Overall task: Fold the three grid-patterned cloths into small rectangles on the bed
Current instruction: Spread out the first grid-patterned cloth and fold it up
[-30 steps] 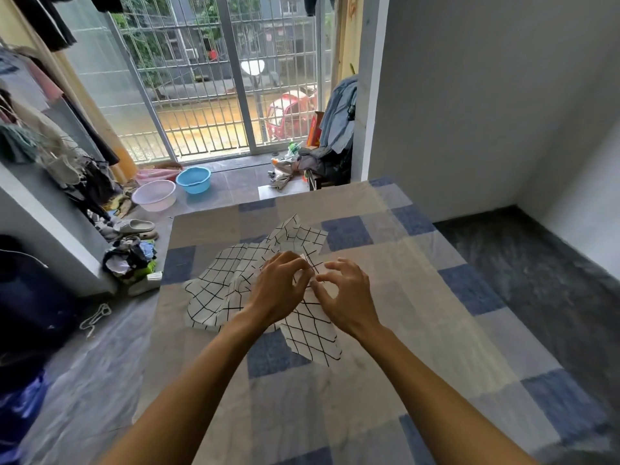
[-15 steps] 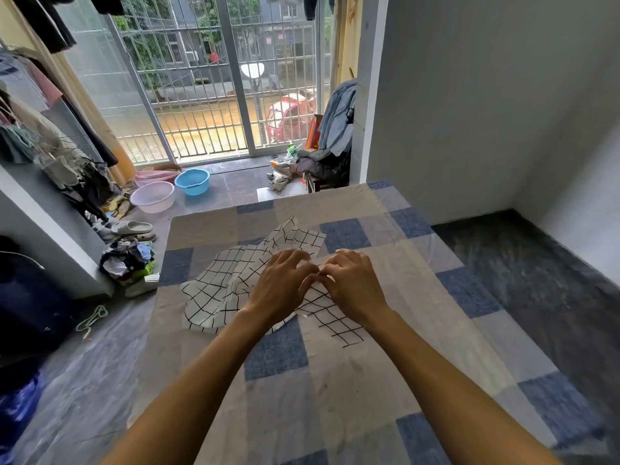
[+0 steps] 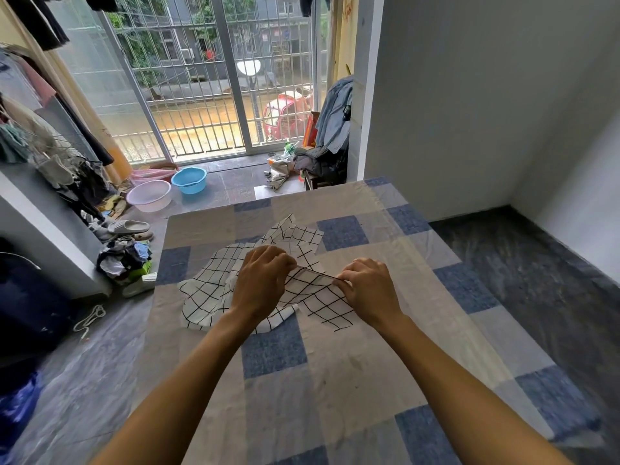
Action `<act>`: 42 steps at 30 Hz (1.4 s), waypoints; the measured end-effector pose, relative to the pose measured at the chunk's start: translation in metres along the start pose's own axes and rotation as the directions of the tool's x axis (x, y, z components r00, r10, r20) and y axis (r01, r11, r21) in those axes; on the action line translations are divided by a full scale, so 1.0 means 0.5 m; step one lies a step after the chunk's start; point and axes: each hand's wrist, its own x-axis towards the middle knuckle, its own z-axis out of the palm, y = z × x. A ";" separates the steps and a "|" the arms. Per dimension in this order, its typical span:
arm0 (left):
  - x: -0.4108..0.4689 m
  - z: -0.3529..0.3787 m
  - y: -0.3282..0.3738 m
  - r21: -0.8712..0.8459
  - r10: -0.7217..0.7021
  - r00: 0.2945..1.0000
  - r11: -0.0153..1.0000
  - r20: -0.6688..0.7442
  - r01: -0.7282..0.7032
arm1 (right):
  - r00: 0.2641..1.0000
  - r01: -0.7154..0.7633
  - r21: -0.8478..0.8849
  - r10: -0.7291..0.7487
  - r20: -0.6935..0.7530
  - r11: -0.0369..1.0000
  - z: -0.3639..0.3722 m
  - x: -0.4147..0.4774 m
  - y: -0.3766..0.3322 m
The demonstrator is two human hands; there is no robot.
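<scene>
The left hand (image 3: pixel 265 283) and right hand (image 3: pixel 367 290) are spreading apart, each pinching the top cloth (image 3: pixel 318 297) by its edge, their pull possibly dragging the left pile (image 3: pixel 208 290) beneath.

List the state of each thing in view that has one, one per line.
left hand: pinches the held cloth's edge
right hand: pinches the same edge
held cloth: unfolded, edge pulled taut between both hands
other cloths: crumpled, unfolded, lying on the bed
blue basin: upright

Blue-checked bed (image 3: pixel 302 380), crumpled grid cloths (image 3: pixel 208 290) atop
</scene>
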 end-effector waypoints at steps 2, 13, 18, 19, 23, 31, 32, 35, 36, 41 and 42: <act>-0.007 0.000 -0.003 0.009 -0.015 1.000 1.000 -0.017 0.015 | 1.000 -0.019 -0.010 0.019 0.011 1.000 0.000 0.000 0.004; -0.044 0.066 0.036 0.142 0.089 0.984 0.984 0.152 -0.110 | 0.996 0.058 -0.056 -0.054 0.070 0.997 0.001 0.003 -0.049; -0.051 0.083 0.053 0.135 0.089 0.985 0.985 0.151 -0.109 | 0.995 0.061 -0.068 -0.055 0.088 0.996 0.002 0.003 -0.063; -0.053 0.084 0.053 0.138 0.095 0.984 0.983 0.154 -0.117 | 0.994 0.057 -0.064 -0.051 0.093 0.996 0.001 0.002 -0.062; -0.057 0.084 0.057 0.166 0.032 0.987 0.984 0.155 -0.058 | 0.995 0.038 -0.038 -0.035 0.097 0.999 0.002 -0.003 -0.063; -0.050 0.080 0.061 0.173 -0.087 0.987 0.983 0.134 0.063 | 0.995 -0.011 0.028 0.008 0.102 1.000 0.015 -0.009 -0.066; -0.049 0.079 0.060 0.168 -0.101 0.987 0.983 0.125 0.079 | 0.994 -0.007 0.019 0.005 0.112 1.000 0.017 -0.010 -0.067; -0.049 0.077 0.055 0.160 -0.115 0.985 0.983 0.129 0.094 | 0.993 0.017 -0.007 -0.016 0.115 1.000 0.023 -0.012 -0.067; -0.050 0.078 0.050 0.160 -0.114 0.984 0.983 0.136 0.092 | 0.994 0.019 -0.008 -0.018 0.111 1.000 0.024 -0.011 -0.067; -0.058 0.077 0.013 0.175 -0.089 0.975 0.983 0.205 0.053 | 0.992 0.013 -0.035 -0.009 0.130 0.999 0.020 -0.005 -0.046; -0.061 0.076 0.006 0.172 -0.083 0.972 0.984 0.219 0.045 | 0.990 0.014 -0.038 -0.008 0.140 0.999 0.018 -0.004 -0.040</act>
